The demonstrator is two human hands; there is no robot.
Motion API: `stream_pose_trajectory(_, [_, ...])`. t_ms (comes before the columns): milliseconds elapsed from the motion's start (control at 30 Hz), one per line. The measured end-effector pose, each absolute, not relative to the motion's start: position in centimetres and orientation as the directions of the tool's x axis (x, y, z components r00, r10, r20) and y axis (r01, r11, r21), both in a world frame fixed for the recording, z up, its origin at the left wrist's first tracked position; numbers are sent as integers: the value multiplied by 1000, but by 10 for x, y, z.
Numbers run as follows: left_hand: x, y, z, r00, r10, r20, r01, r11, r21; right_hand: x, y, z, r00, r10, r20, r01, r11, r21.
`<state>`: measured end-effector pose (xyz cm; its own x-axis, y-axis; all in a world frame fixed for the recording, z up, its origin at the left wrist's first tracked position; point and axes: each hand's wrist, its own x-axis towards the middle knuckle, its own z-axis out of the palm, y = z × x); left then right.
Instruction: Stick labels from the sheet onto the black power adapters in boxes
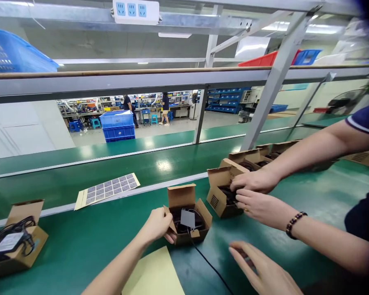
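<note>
An open cardboard box [184, 237] stands on the green work surface, its flaps up. Black cables and a grey flat piece [187, 218] lie in it, and a black cable [209, 264] runs out over its front toward the bottom edge. My left hand [160, 225] grips the box's left side flap between thumb and fingers. To the right of the cable, my right hand [258, 264] is above the surface, touching nothing, with its fingers apart. A pale yellow sheet [155, 273] lies below the box, partly beneath my left forearm.
At right, a co-worker's two hands [258, 200] reach into another open box [218, 200]. More boxes [249, 157] stand behind it. A box with cables [33, 241] is at far left. A label sheet [110, 189] lies across the metal edge. A slanted post [269, 88] rises at right.
</note>
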<state>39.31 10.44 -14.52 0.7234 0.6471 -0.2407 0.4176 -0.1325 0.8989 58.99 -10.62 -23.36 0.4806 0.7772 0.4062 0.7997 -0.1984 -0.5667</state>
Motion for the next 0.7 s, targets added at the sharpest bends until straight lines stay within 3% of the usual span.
stream_pose_trajectory(100, [364, 117, -139, 711, 661, -242, 420, -123, 899, 575, -79, -224, 488, 768, 414, 729, -98, -677])
stream_pose_trajectory(200, [324, 134, -131, 678, 693, -243, 444, -123, 888, 552, -49, -207, 317, 842, 436, 724, 82, -685])
stream_pose_trajectory(433, [231, 176, -110, 611, 763, -214, 506, -168, 846, 494, -18, -182, -135, 907, 398, 802, 336, -494])
stream_pose_trajectory(600, [182, 195, -96, 536, 823, -187, 598, -214, 773, 472, 3, -198, -221, 901, 374, 834, 373, -406])
stream_pose_trajectory(700, [157, 190, -85, 419, 906, -62, 667, -262, 697, 472, 11, -196, -281, 895, 348, 870, 390, -301])
